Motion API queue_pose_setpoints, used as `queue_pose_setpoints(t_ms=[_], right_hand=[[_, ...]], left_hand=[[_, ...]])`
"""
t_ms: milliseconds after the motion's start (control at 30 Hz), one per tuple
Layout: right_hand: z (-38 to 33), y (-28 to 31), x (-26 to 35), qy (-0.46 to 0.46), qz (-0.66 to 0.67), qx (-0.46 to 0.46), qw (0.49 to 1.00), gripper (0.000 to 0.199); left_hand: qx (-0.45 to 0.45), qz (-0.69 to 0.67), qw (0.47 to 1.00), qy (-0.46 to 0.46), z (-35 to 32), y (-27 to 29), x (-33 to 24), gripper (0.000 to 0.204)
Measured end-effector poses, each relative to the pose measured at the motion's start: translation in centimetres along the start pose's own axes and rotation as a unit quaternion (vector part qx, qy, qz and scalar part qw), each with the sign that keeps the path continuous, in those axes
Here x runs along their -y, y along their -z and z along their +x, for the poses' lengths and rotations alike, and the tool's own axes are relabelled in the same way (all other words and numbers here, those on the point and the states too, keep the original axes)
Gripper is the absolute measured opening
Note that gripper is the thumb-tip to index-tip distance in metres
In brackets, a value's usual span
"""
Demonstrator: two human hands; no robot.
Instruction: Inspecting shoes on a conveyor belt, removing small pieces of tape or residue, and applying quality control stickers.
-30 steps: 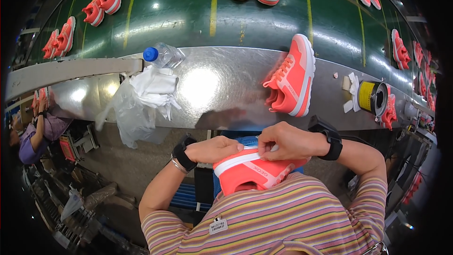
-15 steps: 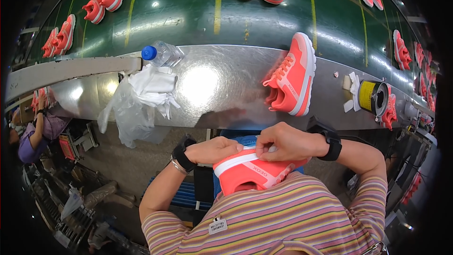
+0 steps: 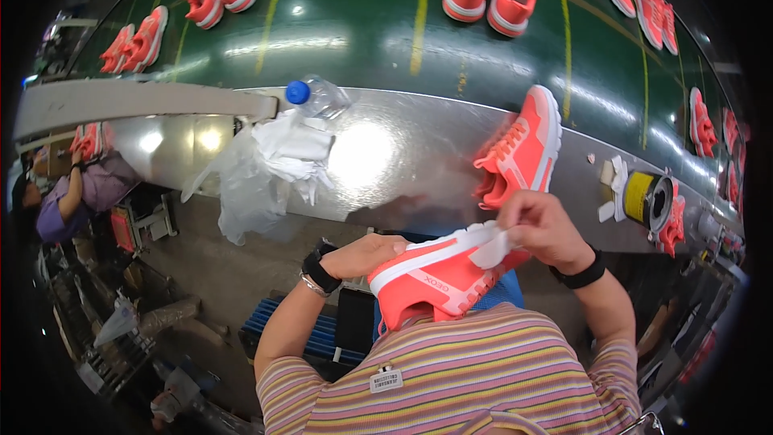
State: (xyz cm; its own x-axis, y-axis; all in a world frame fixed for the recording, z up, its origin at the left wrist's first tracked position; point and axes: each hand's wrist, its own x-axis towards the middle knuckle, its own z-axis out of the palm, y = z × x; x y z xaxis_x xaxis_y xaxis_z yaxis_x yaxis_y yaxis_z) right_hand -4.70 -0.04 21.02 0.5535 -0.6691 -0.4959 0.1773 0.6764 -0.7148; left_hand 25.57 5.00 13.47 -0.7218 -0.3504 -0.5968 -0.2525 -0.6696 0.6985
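A coral sneaker (image 3: 431, 276) with a white sole lies on its side close to my chest. At its heel end, my left hand (image 3: 372, 255) grips the sole edge, fingers mostly hidden beneath. My right hand (image 3: 543, 229) is closed in a pinch on a small white cloth (image 3: 489, 251), which hangs over the sneaker's toe part by the sole. The matching sneaker (image 3: 522, 147) rests on the metal ledge just beyond my right hand, toe pointing away.
A metal ledge (image 3: 427, 133) borders a green conveyor (image 3: 346, 40) carrying several pairs of coral sneakers. White cloths (image 3: 294, 145), a plastic bag (image 3: 250, 197) and a blue-capped bottle (image 3: 322, 98) sit left. A yellow-labelled tin (image 3: 646, 197) stands right. Another person (image 3: 60, 213) works far left.
My right hand has moved right along the sole toward the toe, and the white cloth now shows. The sneaker is tilted, toe farther up. The whole view has shifted.
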Motion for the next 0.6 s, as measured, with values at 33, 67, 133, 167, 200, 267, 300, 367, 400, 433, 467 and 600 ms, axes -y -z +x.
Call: queue_pose_setpoints(t_ms=[33, 67, 133, 167, 200, 267, 300, 367, 400, 433, 467, 600], right_hand=[[-0.3, 0.4, -0.6, 0.054, 0.07, -0.037, 0.995, 0.015], [-0.4, 0.5, -0.8, 0.069, 0.127, -0.049, 0.988, 0.016], [-0.2, 0.1, -1.1, 0.082, 0.203, -0.067, 0.973, 0.019], [-0.2, -0.2, -1.4, 0.087, 0.201, -0.056, 0.974, 0.019], [-0.1, -0.4, -1.9, 0.092, 0.202, -0.057, 0.973, 0.019], [0.5, -0.6, -2.6, 0.095, 0.205, -0.053, 0.973, 0.019], [0.8, -0.8, -2.5, 0.097, 0.201, -0.047, 0.974, 0.019], [1.3, -1.2, -2.4, 0.086, 0.186, -0.036, 0.978, 0.02], [1.4, -1.3, -2.7, 0.095, 0.186, -0.044, 0.977, 0.018], [1.5, -1.5, -2.6, 0.096, 0.182, -0.041, 0.978, 0.018], [1.5, -1.7, -2.5, 0.08, 0.181, -0.054, 0.979, 0.02], [1.4, -2.5, -2.5, 0.066, 0.161, -0.083, 0.981, 0.023]], left_hand=[[-0.026, -0.014, 0.999, -0.015, -0.3, 0.3, 0.5, 0.048], [-0.049, -0.043, 0.997, -0.041, -0.7, 0.3, 1.0, 0.05], [-0.112, -0.108, 0.987, -0.049, -1.2, -0.1, 2.8, 0.047], [-0.161, -0.173, 0.97, -0.058, -1.5, -0.5, 3.1, 0.044], [-0.18, -0.204, 0.96, -0.071, -1.9, -0.6, 3.3, 0.045], [-0.209, -0.212, 0.95, -0.098, -1.9, -0.7, 3.7, 0.047], [-0.23, -0.221, 0.94, -0.121, -1.8, -0.6, 3.9, 0.048], [-0.256, -0.219, 0.933, -0.128, -1.5, -0.3, 4.3, 0.048], [-0.271, -0.215, 0.927, -0.141, -1.4, -0.2, 4.5, 0.048], [-0.287, -0.212, 0.922, -0.152, -1.2, -0.1, 4.6, 0.048], [-0.288, -0.212, 0.921, -0.157, -1.1, 0.1, 4.7, 0.048], [-0.341, -0.179, 0.906, -0.177, 0.0, 0.4, 4.9, 0.047]])
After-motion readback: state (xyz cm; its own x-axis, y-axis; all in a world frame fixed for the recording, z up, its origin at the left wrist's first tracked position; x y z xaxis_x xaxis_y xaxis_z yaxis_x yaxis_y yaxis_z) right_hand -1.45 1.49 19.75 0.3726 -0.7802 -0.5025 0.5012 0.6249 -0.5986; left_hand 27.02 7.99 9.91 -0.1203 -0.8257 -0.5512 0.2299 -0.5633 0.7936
